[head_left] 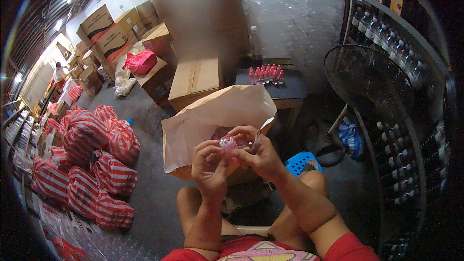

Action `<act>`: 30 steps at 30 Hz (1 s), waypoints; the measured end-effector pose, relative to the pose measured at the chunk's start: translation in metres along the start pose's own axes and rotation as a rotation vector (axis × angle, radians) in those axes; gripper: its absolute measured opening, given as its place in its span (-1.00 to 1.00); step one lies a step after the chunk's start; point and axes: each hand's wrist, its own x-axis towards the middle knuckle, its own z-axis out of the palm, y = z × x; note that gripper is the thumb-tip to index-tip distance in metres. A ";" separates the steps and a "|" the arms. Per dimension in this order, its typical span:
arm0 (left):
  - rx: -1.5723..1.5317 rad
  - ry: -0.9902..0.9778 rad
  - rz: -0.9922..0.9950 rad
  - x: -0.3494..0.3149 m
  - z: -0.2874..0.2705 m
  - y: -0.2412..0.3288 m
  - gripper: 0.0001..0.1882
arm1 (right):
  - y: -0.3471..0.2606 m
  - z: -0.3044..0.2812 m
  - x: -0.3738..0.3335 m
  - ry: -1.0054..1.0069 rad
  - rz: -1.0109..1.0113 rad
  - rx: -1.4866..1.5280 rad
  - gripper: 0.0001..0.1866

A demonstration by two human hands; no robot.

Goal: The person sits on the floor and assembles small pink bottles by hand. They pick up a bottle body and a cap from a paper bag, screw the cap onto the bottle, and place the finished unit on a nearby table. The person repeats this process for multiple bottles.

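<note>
Over a large open brown paper bag [212,111], both my hands have their fingers closed around a small clear, pinkish plastic bottle [227,143]. My left hand [209,166] pinches it from the left. My right hand [258,157] grips it from the right, and a thin clear piece [256,141] stands up between its fingers, too small to name. Dark reddish contents show inside the bag behind my fingers, mostly hidden. Beyond the bag, several small clear bottles with pink caps [266,75] stand upright in a group on a dark low table [292,89].
Red-and-white striped bags [84,133] are heaped on the floor at left. Cardboard boxes [195,77] stand behind the paper bag, one carrying a pink bag [140,62]. At right are a fan [367,75], a blue perforated stool [300,160] and shelves of dark bottles [386,36].
</note>
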 end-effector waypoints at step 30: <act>0.622 -0.284 0.219 0.026 -0.025 0.031 -0.72 | -0.003 -0.012 0.002 -0.187 -0.035 -0.539 -0.62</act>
